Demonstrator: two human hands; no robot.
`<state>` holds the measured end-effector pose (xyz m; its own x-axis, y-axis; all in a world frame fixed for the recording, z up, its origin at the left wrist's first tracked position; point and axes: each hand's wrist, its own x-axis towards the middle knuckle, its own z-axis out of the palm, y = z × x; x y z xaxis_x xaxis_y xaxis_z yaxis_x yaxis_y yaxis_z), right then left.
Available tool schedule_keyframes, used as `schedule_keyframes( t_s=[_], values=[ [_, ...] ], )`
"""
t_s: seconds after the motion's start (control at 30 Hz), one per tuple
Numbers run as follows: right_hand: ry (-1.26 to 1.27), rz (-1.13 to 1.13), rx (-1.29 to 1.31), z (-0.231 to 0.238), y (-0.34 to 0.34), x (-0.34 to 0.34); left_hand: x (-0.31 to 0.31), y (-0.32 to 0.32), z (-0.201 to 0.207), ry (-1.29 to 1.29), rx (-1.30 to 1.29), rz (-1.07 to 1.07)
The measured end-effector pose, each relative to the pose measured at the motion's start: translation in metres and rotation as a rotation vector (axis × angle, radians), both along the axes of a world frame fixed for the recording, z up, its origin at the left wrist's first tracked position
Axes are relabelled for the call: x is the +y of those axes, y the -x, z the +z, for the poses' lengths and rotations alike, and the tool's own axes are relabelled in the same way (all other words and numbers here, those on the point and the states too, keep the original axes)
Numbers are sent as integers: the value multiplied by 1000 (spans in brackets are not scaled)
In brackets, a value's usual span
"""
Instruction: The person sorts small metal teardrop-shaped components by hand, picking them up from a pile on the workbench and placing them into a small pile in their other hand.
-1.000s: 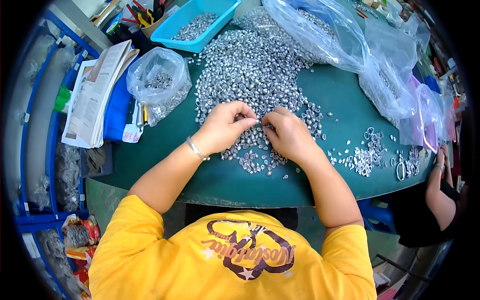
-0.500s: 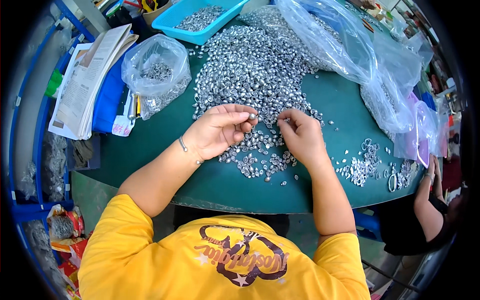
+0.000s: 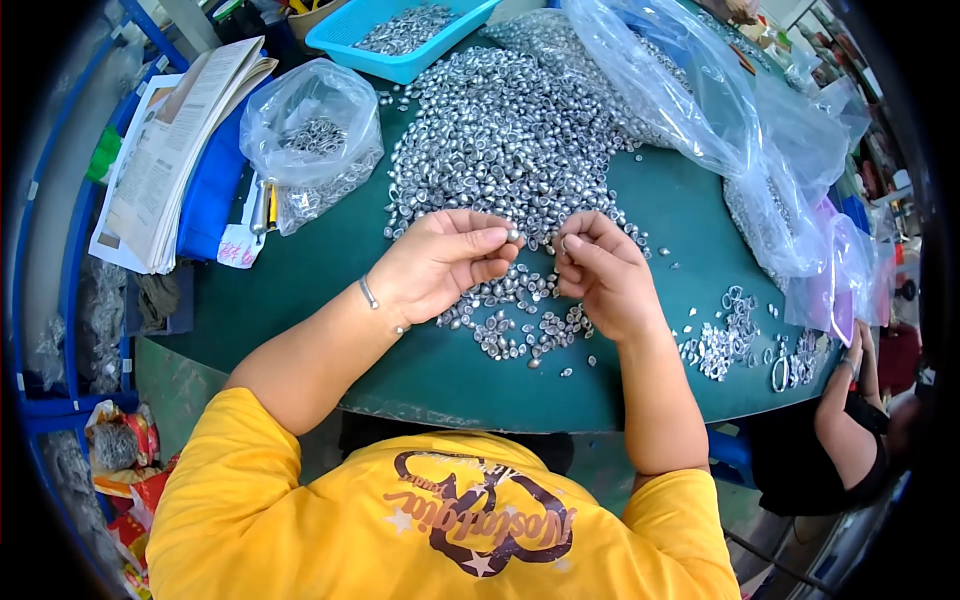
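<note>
My left hand [image 3: 450,255], with a silver cuff bracelet on its wrist, pinches a small silvery metal piece [image 3: 513,235] between thumb and fingertips. Close by on the right, my right hand [image 3: 603,270] is closed in a pinch; a bit of something shiny shows at its thumb tip, too small to name. Both hands are held over the near part of a large heap of small oval, cup-like metal pieces [image 3: 490,130]. A thinner scatter of the same pieces [image 3: 520,335] lies on the green table below and between my wrists.
Back left stand a light-blue basket [image 3: 395,66] and a clear bag [image 3: 310,130] of metal parts, beside stacked papers [image 3: 175,160]. Large plastic bags [image 3: 690,110] lie back right. Silvery ring-like parts [image 3: 725,340] are at the right, near another person's arm [image 3: 840,385].
My right hand has lifted off the heap and turned, its fingers now pinched and showing toward me. My left hand keeps its pinch on the metal piece, almost in place.
</note>
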<state>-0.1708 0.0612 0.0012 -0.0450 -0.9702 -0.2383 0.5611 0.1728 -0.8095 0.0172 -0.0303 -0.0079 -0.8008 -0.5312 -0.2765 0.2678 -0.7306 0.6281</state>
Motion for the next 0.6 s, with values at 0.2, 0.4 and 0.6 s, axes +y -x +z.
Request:
schedule_keyframes(
  t_s=[0.2,0.4,0.6],
  values=[
    [-50,102,-404,-6,13,0,0,1,5,6,-34,-12],
    [-31,157,-417,-6,11,0,0,-2,2,19,-15,-15],
    [83,82,-413,-2,21,7,-2,-1,3,-57,55,70]
  ],
)
